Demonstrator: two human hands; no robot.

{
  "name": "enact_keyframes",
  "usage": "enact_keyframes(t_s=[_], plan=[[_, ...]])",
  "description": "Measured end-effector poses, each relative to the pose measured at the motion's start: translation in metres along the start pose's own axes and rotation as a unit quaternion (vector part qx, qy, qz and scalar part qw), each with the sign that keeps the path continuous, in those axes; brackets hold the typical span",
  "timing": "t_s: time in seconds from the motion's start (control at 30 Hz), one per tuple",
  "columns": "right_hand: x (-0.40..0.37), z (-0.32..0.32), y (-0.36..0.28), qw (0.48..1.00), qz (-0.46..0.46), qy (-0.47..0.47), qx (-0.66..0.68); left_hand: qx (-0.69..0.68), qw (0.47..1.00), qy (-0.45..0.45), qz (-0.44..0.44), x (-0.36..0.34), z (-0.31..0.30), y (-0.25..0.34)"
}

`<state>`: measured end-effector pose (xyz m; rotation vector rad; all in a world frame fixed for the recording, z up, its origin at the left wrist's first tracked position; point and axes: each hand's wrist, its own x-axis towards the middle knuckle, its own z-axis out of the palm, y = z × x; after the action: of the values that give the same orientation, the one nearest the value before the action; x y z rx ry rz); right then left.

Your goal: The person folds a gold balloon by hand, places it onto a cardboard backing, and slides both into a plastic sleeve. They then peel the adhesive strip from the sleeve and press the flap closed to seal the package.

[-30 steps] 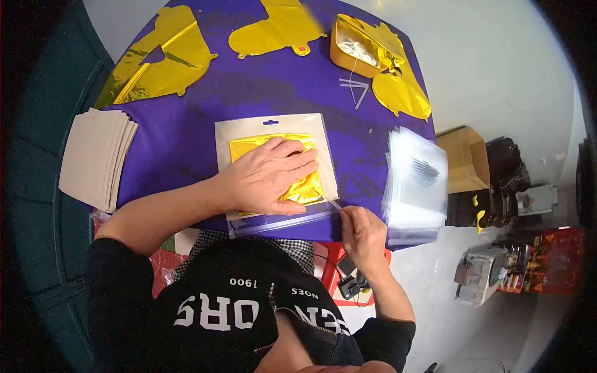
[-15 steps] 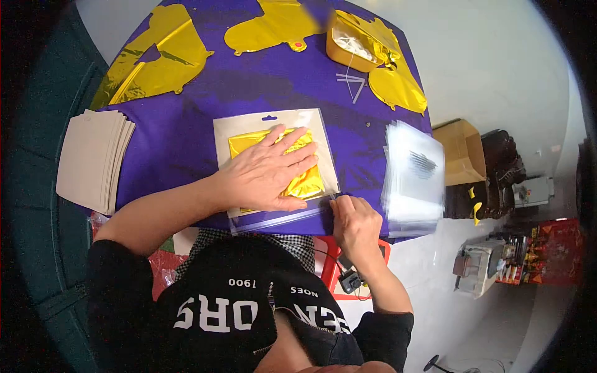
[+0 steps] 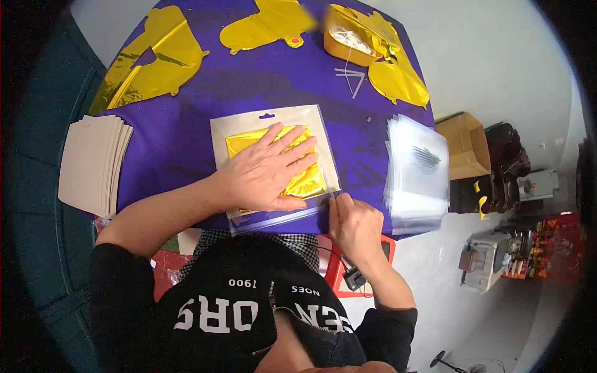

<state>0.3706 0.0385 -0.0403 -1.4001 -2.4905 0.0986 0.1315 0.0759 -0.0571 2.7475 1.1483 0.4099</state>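
My left hand lies flat with its fingers apart on a folded gold foil balloon. Under the foil is a beige backing card with a hanging slot at its top, both inside a clear plastic bag. The bag's flap end points toward my body. At the bag's lower right corner my right hand is closed, thumb and fingers pinching the plastic edge. Part of the foil is hidden by my left hand.
Beige cards are stacked at the left, clear bags at the right. Flat gold foil balloons lie along the far side. A yellow container with white items stands far right, thin white straws before it.
The camera view has shifted slightly. My left hand stays flat on the foil, and my right hand still pinches the bag's corner, with little visible movement.
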Motion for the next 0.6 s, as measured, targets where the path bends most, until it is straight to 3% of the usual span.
enact_keyframes(t_s=[0.3, 0.4, 0.6], plan=[[0.009, 0.008, 0.001, 0.998, 0.027, 0.059, 0.019, 0.008, 1.000, 0.006, 0.007, 0.001, 0.000, -0.001], [0.003, 0.004, 0.003, 0.995, 0.034, 0.042, 0.079, 0.007, 1.000, 0.007, 0.003, 0.000, 0.000, 0.000], [0.005, 0.008, 0.004, 0.994, 0.070, 0.044, 0.072, 0.006, 1.000, 0.008, 0.001, 0.000, 0.001, 0.000]])
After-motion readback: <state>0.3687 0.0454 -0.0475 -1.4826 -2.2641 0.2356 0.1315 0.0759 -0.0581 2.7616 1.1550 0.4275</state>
